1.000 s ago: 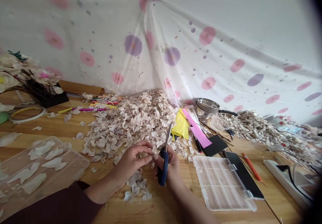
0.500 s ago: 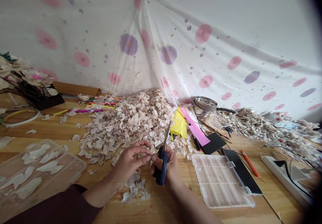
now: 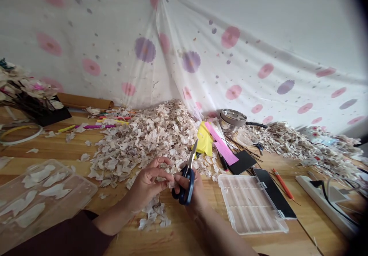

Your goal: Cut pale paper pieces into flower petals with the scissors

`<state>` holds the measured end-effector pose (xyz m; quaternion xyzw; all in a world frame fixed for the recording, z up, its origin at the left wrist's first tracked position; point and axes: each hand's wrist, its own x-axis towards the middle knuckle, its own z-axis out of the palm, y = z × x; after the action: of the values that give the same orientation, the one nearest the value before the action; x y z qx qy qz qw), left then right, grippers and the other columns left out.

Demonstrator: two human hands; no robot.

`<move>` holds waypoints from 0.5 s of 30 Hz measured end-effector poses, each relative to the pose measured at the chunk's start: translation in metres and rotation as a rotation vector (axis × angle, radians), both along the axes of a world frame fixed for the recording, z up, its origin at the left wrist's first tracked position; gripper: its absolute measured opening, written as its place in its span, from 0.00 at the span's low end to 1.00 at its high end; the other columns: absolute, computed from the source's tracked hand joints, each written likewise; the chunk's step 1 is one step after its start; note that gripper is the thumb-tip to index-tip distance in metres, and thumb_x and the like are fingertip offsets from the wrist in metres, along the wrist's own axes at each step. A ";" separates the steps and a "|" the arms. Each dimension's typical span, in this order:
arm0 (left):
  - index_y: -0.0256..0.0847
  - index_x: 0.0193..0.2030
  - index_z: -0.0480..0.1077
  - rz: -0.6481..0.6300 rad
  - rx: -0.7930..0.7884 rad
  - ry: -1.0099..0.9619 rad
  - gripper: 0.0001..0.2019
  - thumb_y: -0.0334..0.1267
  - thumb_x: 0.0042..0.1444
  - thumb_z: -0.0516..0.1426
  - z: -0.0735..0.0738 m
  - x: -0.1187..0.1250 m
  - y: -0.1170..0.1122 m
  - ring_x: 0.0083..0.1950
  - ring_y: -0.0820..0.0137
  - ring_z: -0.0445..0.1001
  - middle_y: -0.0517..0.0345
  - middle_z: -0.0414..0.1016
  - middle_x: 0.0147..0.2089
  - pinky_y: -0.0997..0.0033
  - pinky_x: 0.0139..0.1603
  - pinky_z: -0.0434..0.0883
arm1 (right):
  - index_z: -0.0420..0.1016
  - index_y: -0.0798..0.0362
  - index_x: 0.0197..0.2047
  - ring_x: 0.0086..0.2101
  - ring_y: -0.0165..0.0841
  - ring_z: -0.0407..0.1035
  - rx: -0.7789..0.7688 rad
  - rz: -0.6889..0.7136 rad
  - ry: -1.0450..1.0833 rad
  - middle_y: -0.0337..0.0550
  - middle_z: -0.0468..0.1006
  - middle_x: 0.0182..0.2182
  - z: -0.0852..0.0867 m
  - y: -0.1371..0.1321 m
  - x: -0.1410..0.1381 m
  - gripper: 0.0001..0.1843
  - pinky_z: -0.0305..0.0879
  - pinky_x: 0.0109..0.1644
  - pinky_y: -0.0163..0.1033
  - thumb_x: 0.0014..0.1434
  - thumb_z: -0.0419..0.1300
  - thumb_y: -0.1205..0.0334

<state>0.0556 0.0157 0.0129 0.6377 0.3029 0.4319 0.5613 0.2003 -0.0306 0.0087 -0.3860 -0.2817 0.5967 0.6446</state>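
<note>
My right hand [image 3: 192,194] grips blue-handled scissors [image 3: 186,179], blades pointing up and away. My left hand [image 3: 149,182] pinches a small pale petal scrap [image 3: 161,178] right beside the scissors, fingertips nearly touching the right hand. Both hands hover over a wooden table [image 3: 184,237]. A little heap of cut scraps [image 3: 153,214] lies just below them. A big pile of pale petal pieces [image 3: 149,137] spreads behind the hands.
A clear compartment box [image 3: 249,205] sits to the right, next to a black phone [image 3: 273,194] and an orange pen [image 3: 283,184]. A clear tray with white petals [image 3: 40,194] lies left. Yellow and pink paper [image 3: 214,142], a metal pan [image 3: 233,118] and a power strip [image 3: 324,204] stand further back.
The view drifted slightly right and up. The scissors tilted a little to the right in my right hand; my left hand still pinches the scrap.
</note>
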 end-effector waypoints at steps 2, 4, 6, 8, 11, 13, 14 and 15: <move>0.45 0.33 0.81 0.026 -0.022 0.023 0.06 0.40 0.47 0.65 -0.002 0.000 0.000 0.57 0.57 0.67 0.50 0.70 0.51 0.60 0.58 0.65 | 0.63 0.50 0.36 0.14 0.23 0.61 0.035 -0.051 -0.026 0.28 0.72 0.17 0.002 0.001 0.002 0.25 0.59 0.18 0.28 0.42 0.74 0.59; 0.46 0.39 0.80 0.056 -0.064 0.031 0.11 0.39 0.46 0.65 -0.003 0.000 0.000 0.60 0.56 0.65 0.51 0.71 0.53 0.60 0.62 0.62 | 0.62 0.50 0.36 0.15 0.24 0.63 0.050 -0.100 -0.063 0.29 0.74 0.19 0.006 0.001 0.003 0.25 0.59 0.19 0.28 0.42 0.74 0.60; 0.46 0.39 0.80 0.055 -0.105 0.026 0.10 0.40 0.47 0.63 -0.004 0.000 0.000 0.62 0.55 0.64 0.51 0.71 0.54 0.60 0.63 0.60 | 0.61 0.49 0.36 0.16 0.25 0.64 0.066 -0.120 -0.106 0.30 0.75 0.20 0.008 0.000 0.004 0.25 0.60 0.19 0.29 0.42 0.74 0.60; 0.45 0.36 0.80 0.011 -0.119 0.035 0.09 0.43 0.49 0.62 -0.004 -0.001 0.000 0.61 0.54 0.64 0.50 0.72 0.53 0.60 0.61 0.62 | 0.60 0.49 0.36 0.17 0.25 0.65 0.077 -0.116 -0.144 0.30 0.75 0.19 0.009 0.000 0.004 0.27 0.60 0.20 0.29 0.42 0.74 0.59; 0.42 0.31 0.78 -0.034 -0.097 0.098 0.09 0.45 0.48 0.63 -0.003 0.000 0.000 0.57 0.54 0.68 0.49 0.72 0.49 0.60 0.59 0.63 | 0.60 0.48 0.37 0.16 0.24 0.63 0.052 -0.094 -0.183 0.28 0.74 0.19 0.007 0.000 0.003 0.29 0.60 0.20 0.30 0.38 0.76 0.59; 0.42 0.29 0.77 -0.045 -0.090 0.131 0.09 0.44 0.47 0.64 -0.002 0.001 0.001 0.54 0.56 0.69 0.50 0.72 0.47 0.60 0.59 0.62 | 0.61 0.49 0.37 0.16 0.24 0.62 0.033 -0.081 -0.198 0.28 0.73 0.20 0.005 0.000 0.003 0.30 0.59 0.19 0.30 0.37 0.76 0.58; 0.41 0.28 0.77 -0.050 -0.095 0.135 0.09 0.44 0.47 0.64 -0.002 0.001 0.001 0.53 0.56 0.70 0.50 0.72 0.47 0.60 0.59 0.62 | 0.61 0.49 0.37 0.15 0.24 0.62 0.026 -0.073 -0.195 0.28 0.73 0.20 0.004 0.000 0.003 0.30 0.59 0.19 0.29 0.38 0.76 0.57; 0.41 0.27 0.76 -0.051 -0.107 0.128 0.09 0.44 0.46 0.64 -0.001 0.002 0.001 0.52 0.56 0.70 0.50 0.72 0.47 0.60 0.58 0.63 | 0.61 0.49 0.37 0.15 0.24 0.62 0.022 -0.061 -0.181 0.27 0.72 0.20 0.003 0.000 0.004 0.29 0.58 0.18 0.29 0.39 0.76 0.56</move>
<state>0.0571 0.0163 0.0114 0.6408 0.3444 0.3589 0.5848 0.2039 -0.0303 0.0115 -0.4396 -0.3334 0.5362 0.6388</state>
